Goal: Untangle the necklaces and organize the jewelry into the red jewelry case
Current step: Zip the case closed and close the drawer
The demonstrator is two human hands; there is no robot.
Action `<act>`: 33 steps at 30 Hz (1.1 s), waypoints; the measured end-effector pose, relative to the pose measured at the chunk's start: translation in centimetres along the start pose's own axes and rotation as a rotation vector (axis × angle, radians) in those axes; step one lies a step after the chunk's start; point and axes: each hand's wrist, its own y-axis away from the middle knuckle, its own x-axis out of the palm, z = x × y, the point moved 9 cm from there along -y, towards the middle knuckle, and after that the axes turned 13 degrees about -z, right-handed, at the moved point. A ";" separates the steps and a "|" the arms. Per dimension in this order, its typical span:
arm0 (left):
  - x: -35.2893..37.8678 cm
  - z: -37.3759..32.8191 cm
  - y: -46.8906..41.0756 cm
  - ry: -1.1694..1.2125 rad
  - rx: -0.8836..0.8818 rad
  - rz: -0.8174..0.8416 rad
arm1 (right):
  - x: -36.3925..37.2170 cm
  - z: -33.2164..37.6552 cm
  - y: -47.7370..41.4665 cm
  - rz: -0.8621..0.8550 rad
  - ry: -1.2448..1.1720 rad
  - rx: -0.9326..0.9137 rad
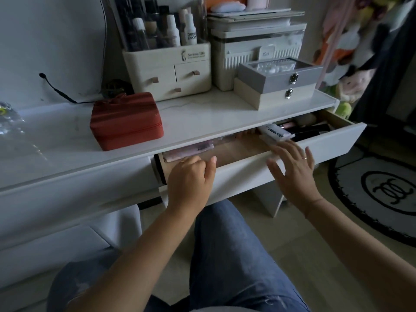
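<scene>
The red jewelry case (pixel 126 121) sits zipped shut on the white vanity top (pixel 202 118), left of centre. Below it a white drawer (pixel 247 170) stands pulled out. My left hand (pixel 191 176) curls its fingers over the drawer's front edge at the left end. My right hand (pixel 292 167) hovers over the front edge further right with fingers spread and straight. No necklaces or loose jewelry show anywhere in view.
In the drawer lie a white tube (pixel 273 132), pink packets (pixel 189 150) and dark cosmetics. A cream cosmetics organizer (pixel 171 73), a white box (pixel 254 52) and a grey-and-beige jewelry box (pixel 279 84) line the back. A round rug (pixel 380 194) covers the floor at right.
</scene>
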 end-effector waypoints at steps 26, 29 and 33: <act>-7.7 22.7 -7.2 0.257 -0.948 -0.251 | 13.7 21.3 -9.2 0.544 -0.799 0.363; -5.7 23.9 -7.2 0.399 -1.080 -0.159 | 17.2 22.8 -9.2 0.607 -0.822 0.467; -3.3 24.4 -7.3 0.634 -1.185 -0.029 | 20.0 23.0 -10.1 0.592 -0.844 0.513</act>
